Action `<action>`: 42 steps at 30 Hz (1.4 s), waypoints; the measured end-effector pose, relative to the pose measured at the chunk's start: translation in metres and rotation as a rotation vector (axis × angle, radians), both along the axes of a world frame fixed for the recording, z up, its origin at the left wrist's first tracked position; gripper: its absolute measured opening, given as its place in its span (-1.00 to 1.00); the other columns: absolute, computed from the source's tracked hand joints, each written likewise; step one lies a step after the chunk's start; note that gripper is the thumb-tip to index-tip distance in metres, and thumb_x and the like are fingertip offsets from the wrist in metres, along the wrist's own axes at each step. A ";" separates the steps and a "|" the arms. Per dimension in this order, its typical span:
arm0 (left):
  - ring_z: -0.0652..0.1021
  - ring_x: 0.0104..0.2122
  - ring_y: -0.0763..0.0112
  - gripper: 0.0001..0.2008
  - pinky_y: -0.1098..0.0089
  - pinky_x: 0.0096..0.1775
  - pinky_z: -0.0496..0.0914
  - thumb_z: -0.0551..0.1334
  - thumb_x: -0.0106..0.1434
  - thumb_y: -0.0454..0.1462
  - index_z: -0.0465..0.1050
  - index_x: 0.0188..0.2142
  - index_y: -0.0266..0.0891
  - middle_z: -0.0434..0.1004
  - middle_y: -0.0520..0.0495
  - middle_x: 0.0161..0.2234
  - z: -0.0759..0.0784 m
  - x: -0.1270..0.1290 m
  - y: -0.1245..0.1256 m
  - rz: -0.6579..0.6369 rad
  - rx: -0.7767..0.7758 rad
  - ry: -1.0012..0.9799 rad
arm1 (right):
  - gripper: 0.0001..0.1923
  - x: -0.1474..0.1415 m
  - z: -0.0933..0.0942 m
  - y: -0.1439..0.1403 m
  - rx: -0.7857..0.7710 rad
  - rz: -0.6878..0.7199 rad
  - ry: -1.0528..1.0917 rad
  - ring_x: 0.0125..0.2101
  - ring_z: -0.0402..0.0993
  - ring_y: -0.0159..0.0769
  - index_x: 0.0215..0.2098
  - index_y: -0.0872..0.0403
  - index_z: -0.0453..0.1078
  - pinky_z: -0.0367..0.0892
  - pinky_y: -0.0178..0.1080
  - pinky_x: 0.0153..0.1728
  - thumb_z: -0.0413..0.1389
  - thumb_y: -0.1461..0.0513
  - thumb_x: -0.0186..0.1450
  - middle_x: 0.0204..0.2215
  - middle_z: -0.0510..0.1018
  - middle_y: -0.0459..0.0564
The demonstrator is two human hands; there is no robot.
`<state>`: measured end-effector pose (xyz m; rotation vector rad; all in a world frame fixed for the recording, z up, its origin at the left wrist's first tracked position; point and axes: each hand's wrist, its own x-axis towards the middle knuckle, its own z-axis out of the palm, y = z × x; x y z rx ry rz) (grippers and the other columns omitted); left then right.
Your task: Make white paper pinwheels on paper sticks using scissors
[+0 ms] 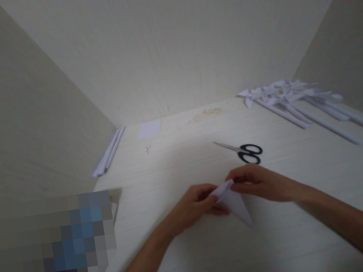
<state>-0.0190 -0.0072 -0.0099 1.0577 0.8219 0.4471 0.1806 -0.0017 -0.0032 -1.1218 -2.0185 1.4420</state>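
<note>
Between my two hands is a piece of white paper [236, 204], partly folded, with one pointed corner hanging toward the table's near side. My left hand [201, 201] is closed on its left edge, the thumb lying on top. At the upper right corner, my right hand [254, 183] pinches the paper between thumb and fingers. Some of the fingertips are hidden behind the sheet. Just beyond my right hand lies a pair of scissors [236, 149] with black handles, blades pointing to the far left.
Paper pinwheels [283, 92] with rolled paper sticks [322, 125] are heaped at the far right. More rolled paper sticks [109, 153] lie along the left wall. A white paper square [149, 129] and small light-coloured bits [211, 112] rest near the back wall. Lower left is pixelated.
</note>
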 end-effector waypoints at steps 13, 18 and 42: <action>0.51 -0.43 0.45 -0.81 0.45 -0.34 0.37 0.23 0.04 -0.28 0.42 -0.33 -0.35 0.51 -0.08 -0.45 0.006 0.000 0.001 0.144 0.094 0.080 | -0.84 -0.011 0.003 -0.005 0.156 -0.211 -0.128 -0.55 0.32 -0.40 -0.46 0.13 0.41 0.21 -0.37 -0.55 0.00 0.27 0.17 -0.55 0.46 -0.05; 0.51 -0.38 0.42 -0.81 0.43 -0.31 0.38 0.23 0.04 -0.30 0.42 -0.32 -0.34 0.51 -0.09 -0.40 0.008 -0.001 0.001 0.174 0.080 0.071 | -0.83 -0.010 0.000 -0.003 0.124 -0.238 -0.099 -0.55 0.33 -0.39 -0.46 0.14 0.41 0.22 -0.35 -0.54 0.00 0.26 0.16 -0.56 0.46 -0.04; 0.50 -0.22 0.31 -0.64 0.41 -0.29 0.34 0.14 -0.10 -0.52 0.30 -0.26 -0.25 0.54 -0.11 -0.23 0.011 0.003 -0.001 0.500 0.416 0.208 | -0.73 -0.016 0.001 -0.011 0.099 -0.264 0.036 -0.37 0.44 -0.30 -0.28 0.13 0.40 0.39 -0.23 -0.37 0.17 0.21 0.03 -0.33 0.51 0.04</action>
